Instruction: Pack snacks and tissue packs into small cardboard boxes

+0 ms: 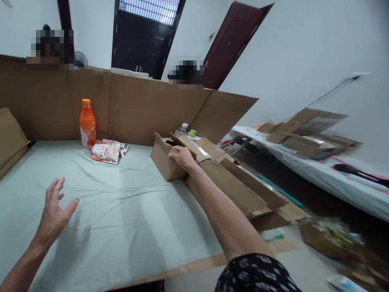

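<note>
My right hand [182,157] reaches out to a small brown cardboard box [167,164] at the right side of the cloth-covered table [130,227]. Its fingers are closed over the box's near top edge. My left hand [56,209] hovers above the cloth at the left, fingers apart, holding nothing. Beyond it an orange bottle [87,125] with an orange cap stands upright near the back. Beside the bottle lie a white and orange snack pouch [105,152] and another packet [124,149], partly hidden behind it. The inside of the box is mostly hidden from me.
A tall cardboard screen [146,109] runs along the table's back, with two people's heads [185,73] behind it. Long open cartons [231,186] line the right edge. A clear bottle [181,129] and a green cap [191,133] show behind the box. Another table [304,162] holds flattened cardboard.
</note>
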`<state>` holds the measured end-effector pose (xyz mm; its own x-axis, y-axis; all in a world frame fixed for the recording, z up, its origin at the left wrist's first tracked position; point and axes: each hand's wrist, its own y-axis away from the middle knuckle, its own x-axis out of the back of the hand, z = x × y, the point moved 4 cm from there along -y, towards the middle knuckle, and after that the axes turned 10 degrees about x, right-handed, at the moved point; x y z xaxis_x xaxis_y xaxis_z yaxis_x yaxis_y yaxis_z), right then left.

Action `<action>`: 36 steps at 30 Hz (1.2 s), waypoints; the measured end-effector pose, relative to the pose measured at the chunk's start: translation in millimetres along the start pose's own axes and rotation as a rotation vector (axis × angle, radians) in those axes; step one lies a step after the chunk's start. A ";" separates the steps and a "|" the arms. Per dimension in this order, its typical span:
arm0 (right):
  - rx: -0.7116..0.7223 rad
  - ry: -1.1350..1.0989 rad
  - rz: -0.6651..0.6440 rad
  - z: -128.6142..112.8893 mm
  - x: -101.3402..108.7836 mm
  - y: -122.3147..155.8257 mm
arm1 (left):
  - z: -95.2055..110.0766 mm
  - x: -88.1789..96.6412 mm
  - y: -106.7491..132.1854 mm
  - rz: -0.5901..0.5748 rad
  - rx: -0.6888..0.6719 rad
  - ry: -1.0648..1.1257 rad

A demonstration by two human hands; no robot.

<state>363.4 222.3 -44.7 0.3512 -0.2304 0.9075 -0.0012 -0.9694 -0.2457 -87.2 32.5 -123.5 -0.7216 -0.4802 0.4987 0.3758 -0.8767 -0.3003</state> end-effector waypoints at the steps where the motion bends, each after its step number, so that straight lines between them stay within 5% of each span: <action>1: 0.053 -0.031 -0.020 -7.2 1.1 7.5 | 2.5 -1.8 5.5 -0.021 -0.025 0.003; 8: 0.578 -0.230 -0.240 -59.4 14.0 121.5 | 26.2 -12.9 36.3 -0.270 -0.219 -0.003; 11: 0.831 -0.315 -0.360 -76.6 27.5 176.9 | 29.5 -19.8 45.9 -0.496 -0.218 0.075; 14: 0.933 -0.513 -0.580 -90.6 41.2 206.1 | 29.3 -22.3 53.7 -0.666 -0.139 0.123; 16: 0.911 -0.620 -0.660 -99.5 47.1 207.9 | 30.1 -20.6 57.4 -0.717 -0.090 0.141; 19: 0.872 -0.551 -0.602 -118.1 44.2 195.6 | 34.4 -15.8 62.2 -0.736 -0.104 0.172; 22: 0.951 -0.281 -0.612 -148.6 24.2 186.1 | 33.7 -13.9 66.8 -0.729 -0.098 0.170; 26: 1.010 0.118 -0.791 -179.7 -8.0 178.2 | 23.5 -15.7 72.0 -0.738 -0.057 0.145; 30: 0.976 0.032 -0.969 -180.9 -20.4 171.6 | 11.9 -18.1 73.1 -0.747 -0.059 0.159; 36: 0.909 0.044 -0.831 -169.4 -32.0 170.7 | 6.2 -24.2 70.2 -0.737 -0.111 0.201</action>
<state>193.3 49.7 -57.9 -0.0972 0.4079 0.9078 0.8655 -0.4157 0.2795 -39.8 -17.7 -151.6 -0.8586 0.2504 0.4473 -0.2958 -0.9547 -0.0334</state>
